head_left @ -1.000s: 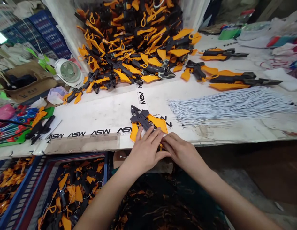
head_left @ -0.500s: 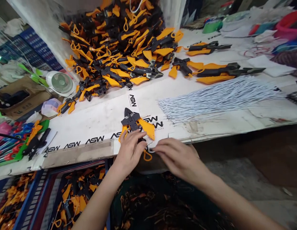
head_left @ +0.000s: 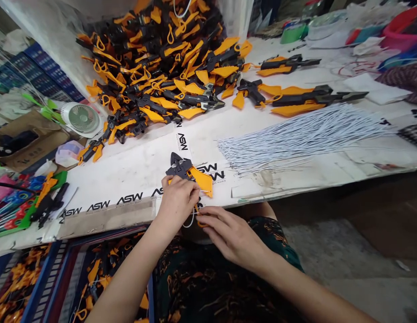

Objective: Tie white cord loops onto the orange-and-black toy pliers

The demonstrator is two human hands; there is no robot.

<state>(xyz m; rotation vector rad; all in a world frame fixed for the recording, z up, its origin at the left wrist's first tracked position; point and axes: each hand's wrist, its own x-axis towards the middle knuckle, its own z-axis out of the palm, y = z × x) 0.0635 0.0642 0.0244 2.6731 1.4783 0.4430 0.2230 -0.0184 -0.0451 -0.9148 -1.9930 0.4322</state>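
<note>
A black-and-orange winged plastic piece [head_left: 202, 179] lies at the table's front edge, its dark pointed end facing away from me. My left hand [head_left: 178, 197] is closed over its near part, fingers bent and pressed together. Below, a thin white tie [head_left: 188, 225] bends in a loop beside the piece's small orange loop, which hangs past the edge. My right hand [head_left: 225, 231] pinches at the tie and orange loop; its fingertips partly hide both. A bundle of straight white ties [head_left: 306, 139] lies on the table to the right.
A large heap of similar black-and-orange pieces [head_left: 154, 67] fills the back, and two more [head_left: 306, 101] lie right of it. At left are a small fan [head_left: 81, 119] and a green tray [head_left: 30, 215] of tools. Blue crates [head_left: 57, 273] with orange parts stand below the table edge.
My right hand has moved left and slightly down to the orange loop. My left fingers have curled in more over the piece. The white tie now shows as a wider loop at left.
</note>
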